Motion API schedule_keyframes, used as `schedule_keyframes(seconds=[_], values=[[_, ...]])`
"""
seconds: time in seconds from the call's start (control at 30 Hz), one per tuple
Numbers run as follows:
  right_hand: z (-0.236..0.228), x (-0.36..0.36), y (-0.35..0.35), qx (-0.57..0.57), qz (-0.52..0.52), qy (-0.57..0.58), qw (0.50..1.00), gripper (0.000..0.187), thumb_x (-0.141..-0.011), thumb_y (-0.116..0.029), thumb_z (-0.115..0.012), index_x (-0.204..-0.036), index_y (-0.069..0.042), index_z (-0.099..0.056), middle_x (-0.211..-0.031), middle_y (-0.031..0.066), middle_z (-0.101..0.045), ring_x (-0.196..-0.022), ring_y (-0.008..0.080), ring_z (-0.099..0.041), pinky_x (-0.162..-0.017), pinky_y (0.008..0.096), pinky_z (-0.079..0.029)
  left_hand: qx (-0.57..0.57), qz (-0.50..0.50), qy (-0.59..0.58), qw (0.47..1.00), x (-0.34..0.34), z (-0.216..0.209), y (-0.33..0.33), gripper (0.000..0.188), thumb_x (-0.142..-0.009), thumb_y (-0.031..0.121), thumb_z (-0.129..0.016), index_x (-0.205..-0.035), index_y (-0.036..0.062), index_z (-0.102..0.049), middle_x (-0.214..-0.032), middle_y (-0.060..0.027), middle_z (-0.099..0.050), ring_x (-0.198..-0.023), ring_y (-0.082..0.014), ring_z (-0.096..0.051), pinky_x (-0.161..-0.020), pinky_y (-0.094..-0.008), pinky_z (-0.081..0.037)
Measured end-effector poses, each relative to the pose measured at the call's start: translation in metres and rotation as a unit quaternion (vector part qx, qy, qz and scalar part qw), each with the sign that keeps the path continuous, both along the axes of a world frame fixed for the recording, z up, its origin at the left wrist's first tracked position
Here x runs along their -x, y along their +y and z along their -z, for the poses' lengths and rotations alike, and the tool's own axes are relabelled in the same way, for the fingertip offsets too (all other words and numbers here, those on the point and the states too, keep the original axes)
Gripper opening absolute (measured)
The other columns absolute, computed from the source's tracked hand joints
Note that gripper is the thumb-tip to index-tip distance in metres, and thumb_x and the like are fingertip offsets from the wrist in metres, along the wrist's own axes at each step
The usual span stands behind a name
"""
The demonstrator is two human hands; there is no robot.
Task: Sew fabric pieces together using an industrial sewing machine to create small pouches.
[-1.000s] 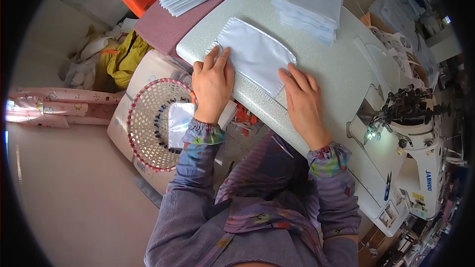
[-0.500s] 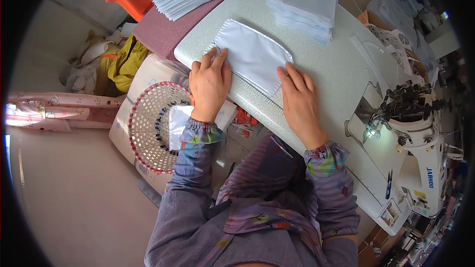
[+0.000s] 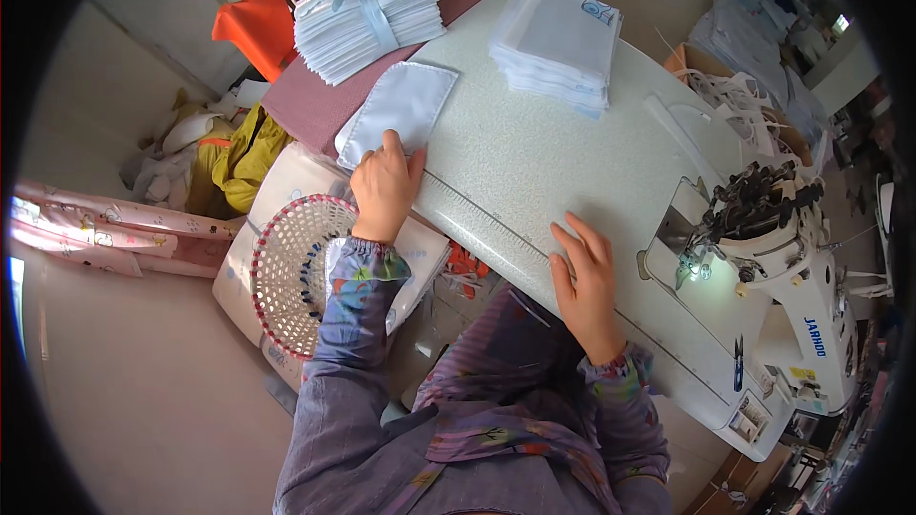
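My left hand (image 3: 384, 189) is closed at the near edge of a small white fabric piece (image 3: 405, 100) with stitched edges. That piece lies at the left end of the pale sewing table (image 3: 515, 176), partly over the mauve cloth (image 3: 301, 100). Fingers spread and holding nothing, my right hand (image 3: 584, 291) is over the table's near edge. Beyond it, toward the far side, stands a stack of folded white fabric pieces (image 3: 551, 38). A thick bundle of white pieces (image 3: 363, 19), tied with a light blue strip, rests on the mauve cloth.
To the right is a white sewing machine (image 3: 801, 267) with its lamp lit, and thread snips (image 3: 739, 364) lie near it. A woven basket (image 3: 277, 300) sits below my left arm. Yellow cloth (image 3: 250, 157) is piled at the left. A box of white straps (image 3: 739, 86) stands behind the machine.
My left hand has shifted the white fabric piece left, from the table's middle to its left end. The right hand has let go of it and drawn back toward me.
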State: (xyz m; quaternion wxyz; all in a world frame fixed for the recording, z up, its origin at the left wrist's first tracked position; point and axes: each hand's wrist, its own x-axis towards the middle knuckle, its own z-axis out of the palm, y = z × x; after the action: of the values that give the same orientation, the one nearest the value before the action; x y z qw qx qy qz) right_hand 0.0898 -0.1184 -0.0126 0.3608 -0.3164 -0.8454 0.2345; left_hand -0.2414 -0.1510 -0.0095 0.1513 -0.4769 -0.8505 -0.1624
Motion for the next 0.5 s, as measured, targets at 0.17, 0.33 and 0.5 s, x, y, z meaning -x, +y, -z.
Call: schedule_keyframes(seconds=[0.17, 0.33, 0.5], values=[[-0.016, -0.087, -0.048, 0.081, 0.079, 0.010, 0.994, 0.036, -0.102, -0.002, -0.070, -0.137, -0.001, -0.073, -0.151, 0.0174, -0.064, -0.136, 0.0381, -0.060, -0.112, 0.0455, -0.051, 0.016, 0.015, -0.042, 0.999, 0.001, -0.014, 0.019, 0.032, -0.100, 0.035, -0.077, -0.101, 0.0057, -0.066, -0.091, -0.0139, -0.074, -0.092, -0.0376, -0.073, -0.074, -0.0475, -0.058], [-0.008, -0.226, -0.052, -0.018, 0.330, -0.079, 0.941, 0.037, -0.102, -0.002, -0.067, -0.138, -0.001, -0.073, -0.156, 0.0207, -0.061, -0.141, 0.0393, -0.058, -0.118, 0.0471, -0.047, -0.149, 0.196, 0.004, 0.969, -0.053, -0.054, 0.085, 0.038, -0.095, 0.020, -0.083, -0.128, 0.0057, -0.070, -0.112, -0.0164, -0.073, -0.105, -0.0406, -0.070, -0.086, -0.0487, -0.058], [0.020, -0.304, -0.058, -0.045, 0.464, -0.208, 0.860, 0.045, -0.102, -0.002, -0.068, -0.147, -0.006, -0.068, -0.163, 0.0177, -0.055, -0.147, 0.0414, -0.050, -0.124, 0.0503, -0.038, -0.172, 0.394, 0.036, 0.902, -0.078, -0.055, 0.203, 0.045, -0.085, 0.014, -0.088, -0.127, 0.0094, -0.073, -0.120, -0.0117, -0.070, -0.119, -0.0378, -0.066, -0.103, -0.0451, -0.055]])
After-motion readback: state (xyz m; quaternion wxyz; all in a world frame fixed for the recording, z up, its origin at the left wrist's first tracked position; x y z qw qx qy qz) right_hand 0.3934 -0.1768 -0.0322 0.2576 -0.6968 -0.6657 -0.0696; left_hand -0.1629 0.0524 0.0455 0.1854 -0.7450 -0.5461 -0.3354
